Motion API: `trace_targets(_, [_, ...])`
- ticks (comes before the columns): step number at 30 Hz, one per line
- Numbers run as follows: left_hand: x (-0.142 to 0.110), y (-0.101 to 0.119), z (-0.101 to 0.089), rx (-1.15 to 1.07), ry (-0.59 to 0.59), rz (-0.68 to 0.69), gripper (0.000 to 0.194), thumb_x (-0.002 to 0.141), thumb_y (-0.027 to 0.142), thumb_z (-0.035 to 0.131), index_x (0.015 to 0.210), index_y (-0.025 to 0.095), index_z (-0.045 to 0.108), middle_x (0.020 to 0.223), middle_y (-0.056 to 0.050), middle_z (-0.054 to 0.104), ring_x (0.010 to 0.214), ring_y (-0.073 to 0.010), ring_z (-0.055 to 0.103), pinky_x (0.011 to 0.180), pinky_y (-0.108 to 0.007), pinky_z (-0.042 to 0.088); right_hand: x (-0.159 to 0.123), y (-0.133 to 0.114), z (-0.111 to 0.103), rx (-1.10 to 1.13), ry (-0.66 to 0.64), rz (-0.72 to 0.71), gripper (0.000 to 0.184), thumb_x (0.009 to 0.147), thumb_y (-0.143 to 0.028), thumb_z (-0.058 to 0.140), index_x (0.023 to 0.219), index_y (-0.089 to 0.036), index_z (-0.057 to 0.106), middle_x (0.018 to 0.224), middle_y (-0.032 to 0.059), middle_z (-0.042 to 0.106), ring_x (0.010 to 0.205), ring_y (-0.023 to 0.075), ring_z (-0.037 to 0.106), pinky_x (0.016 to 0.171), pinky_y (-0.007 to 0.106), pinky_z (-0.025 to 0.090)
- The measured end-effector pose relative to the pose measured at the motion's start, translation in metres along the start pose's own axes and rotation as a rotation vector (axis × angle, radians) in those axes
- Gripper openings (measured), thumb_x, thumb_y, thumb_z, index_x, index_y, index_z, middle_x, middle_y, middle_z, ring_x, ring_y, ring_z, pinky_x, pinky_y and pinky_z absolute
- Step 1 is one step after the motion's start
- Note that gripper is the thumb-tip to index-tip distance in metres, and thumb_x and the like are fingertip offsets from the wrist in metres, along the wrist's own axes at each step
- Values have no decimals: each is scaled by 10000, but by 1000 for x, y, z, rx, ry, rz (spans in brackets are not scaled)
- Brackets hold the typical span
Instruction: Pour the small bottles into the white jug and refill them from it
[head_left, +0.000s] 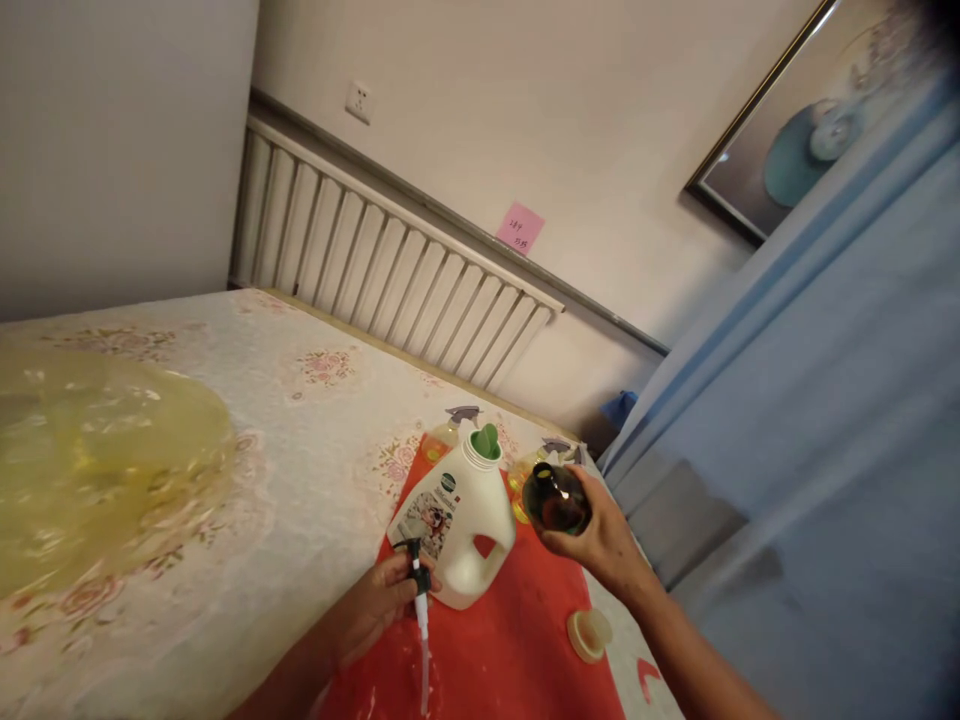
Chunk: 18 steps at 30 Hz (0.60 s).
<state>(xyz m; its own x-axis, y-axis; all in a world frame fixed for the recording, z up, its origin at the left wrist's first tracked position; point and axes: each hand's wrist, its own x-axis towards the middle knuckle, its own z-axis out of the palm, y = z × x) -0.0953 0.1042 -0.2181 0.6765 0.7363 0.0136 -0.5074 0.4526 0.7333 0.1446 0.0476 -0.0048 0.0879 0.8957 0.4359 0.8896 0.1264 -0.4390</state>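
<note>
My left hand (371, 605) is closed around a black pump head (416, 570) whose clear tube hangs down over the red mat (517, 650). My right hand (600, 540) grips a dark brown round bottle (556, 498) and holds it in the air to the right of the white jug. The large white detergent jug (461, 525) with a handle stands on the mat between my hands. Its neck is open and a green funnel (486, 440) sits in it.
Two spray bottles with yellow liquid (448, 432) (536, 462) stand behind the jug. A cream-coloured cap (589, 634) lies on the mat at the right. A yellowish transparent plastic bag (97, 460) lies on the floral tablecloth at the left. A blue curtain (810, 450) hangs at the right.
</note>
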Motion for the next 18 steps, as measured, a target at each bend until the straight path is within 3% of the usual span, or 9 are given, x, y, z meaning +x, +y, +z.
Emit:
trace_targets(6, [4, -2, -5, -9, -23, -1, 282, 741, 347, 746, 952, 201, 630, 899, -46, 693, 736, -126, 604, 665, -241, 429, 37, 9, -7, -188, 5, -189, 712, 583, -256, 721, 1249, -199, 473, 1175, 100, 580, 1071, 281, 563, 958, 443, 442])
trace_targets(18, [4, 0, -6, 17, 24, -8, 290, 713, 357, 766, 917, 194, 641, 878, -39, 687, 752, -140, 604, 659, -243, 436, 62, -22, -7, -402, -95, -320, 711, 619, -255, 717, 1276, -221, 445, 1187, 88, 556, 1084, 269, 533, 943, 414, 436])
